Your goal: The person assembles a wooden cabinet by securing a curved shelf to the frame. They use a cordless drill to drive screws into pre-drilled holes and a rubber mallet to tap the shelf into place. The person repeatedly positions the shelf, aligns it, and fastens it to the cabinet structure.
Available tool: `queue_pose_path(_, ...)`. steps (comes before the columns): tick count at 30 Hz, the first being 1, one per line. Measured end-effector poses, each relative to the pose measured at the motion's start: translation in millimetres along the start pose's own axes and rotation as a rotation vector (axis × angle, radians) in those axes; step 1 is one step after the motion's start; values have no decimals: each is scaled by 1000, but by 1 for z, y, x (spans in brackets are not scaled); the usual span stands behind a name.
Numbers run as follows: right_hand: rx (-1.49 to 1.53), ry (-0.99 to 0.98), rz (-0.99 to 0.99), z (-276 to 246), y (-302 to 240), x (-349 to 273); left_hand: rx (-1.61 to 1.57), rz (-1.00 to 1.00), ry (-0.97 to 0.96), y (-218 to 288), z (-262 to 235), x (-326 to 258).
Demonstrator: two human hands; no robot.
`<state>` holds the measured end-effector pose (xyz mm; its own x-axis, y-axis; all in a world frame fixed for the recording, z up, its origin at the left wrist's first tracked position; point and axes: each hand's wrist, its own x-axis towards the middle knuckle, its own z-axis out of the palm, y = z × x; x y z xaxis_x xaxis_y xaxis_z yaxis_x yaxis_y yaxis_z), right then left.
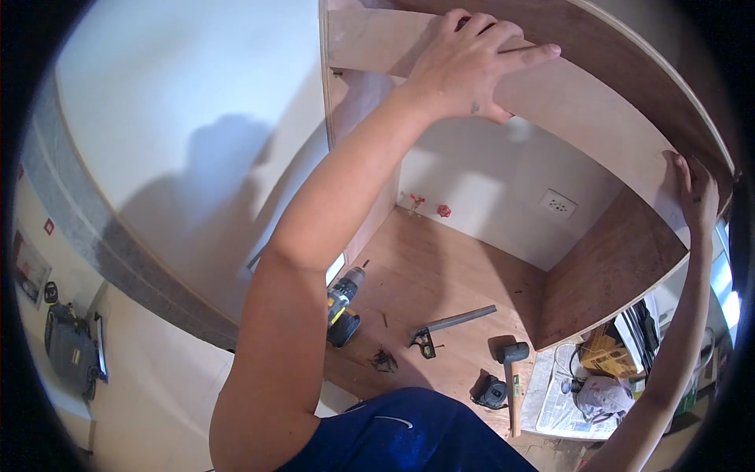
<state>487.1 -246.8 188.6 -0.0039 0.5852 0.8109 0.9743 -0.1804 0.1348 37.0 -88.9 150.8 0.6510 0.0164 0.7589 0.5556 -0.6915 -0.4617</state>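
Note:
A long, pale wooden board (598,114) spans the upper part of a plywood cabinet, bent into a curve by the lens. My left hand (472,71) grips it near the middle, with fingers over its upper edge and the thumb at its lower edge. At the board's right end, my right hand (698,195) holds it with the fingers on its face; part of that grip is hidden. Below, on the cabinet's wooden floor (425,259), lie a cordless drill (344,308), a combination square (452,318), a pile of dark screws (383,361), a tape measure (492,392) and a mallet (515,385).
Two red valve handles (444,211) and a wall socket (558,203) are on the back wall. A white panel (189,102) stands at left. Newspaper (554,405) with a pale bag (604,400) lies lower right. A dark tool case (72,354) sits far left.

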Motion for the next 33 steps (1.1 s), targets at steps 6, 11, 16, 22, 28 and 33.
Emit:
queue_pose_path(6,-15,65,-61,7,7,0,97,3,52,-1,12,-3)
queue_pose_path(11,-30,67,-39,10,10,-1,26,-13,87,2,16,-6)
queue_pose_path(16,-62,71,-74,12,8,2,17,-7,74,-1,15,-8)
queue_pose_path(22,-123,158,-98,13,5,-2,90,-17,132,1,22,-7)
queue_pose_path(28,-124,98,-83,11,10,-2,62,-12,196,3,26,-8)
queue_pose_path(33,-86,112,-96,11,8,-2,125,-14,225,2,30,-8)
